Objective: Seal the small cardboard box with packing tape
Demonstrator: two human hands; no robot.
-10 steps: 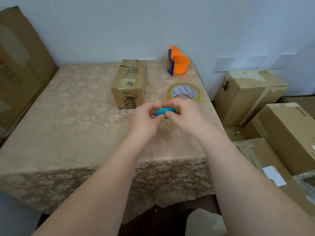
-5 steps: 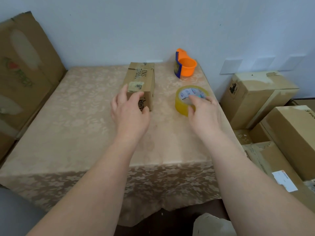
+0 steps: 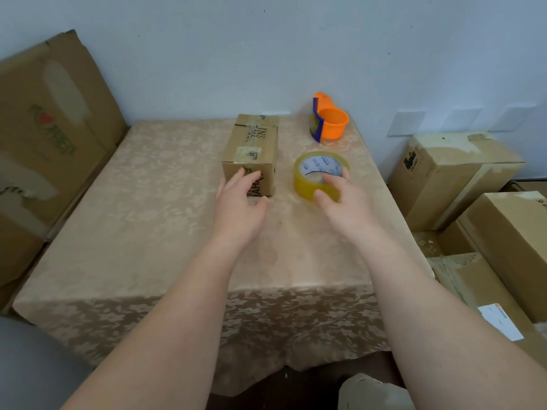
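The small cardboard box [image 3: 255, 139] lies closed on the table [image 3: 142, 208], toward the back, with old tape and a label on its top. My left hand [image 3: 240, 204] is open, its fingertips touching the box's near face. Just right of the box, a roll of clear yellowish packing tape [image 3: 302, 184] lies flat. My right hand [image 3: 342, 199] grips its near side, thumb against the outer wall and fingers over the top rim. A tiny bit of blue shows by those fingers.
An orange and blue tape cutter [image 3: 331, 123] stands at the back right of the table, near the wall. Flattened cardboard [image 3: 56, 134] leans on the left. Several large cardboard boxes [image 3: 453, 176] are stacked close to the table's right edge.
A second ago both hands held a small blue object together near the table's front. They have moved apart and forward, the left to the box and the right onto the tape roll.
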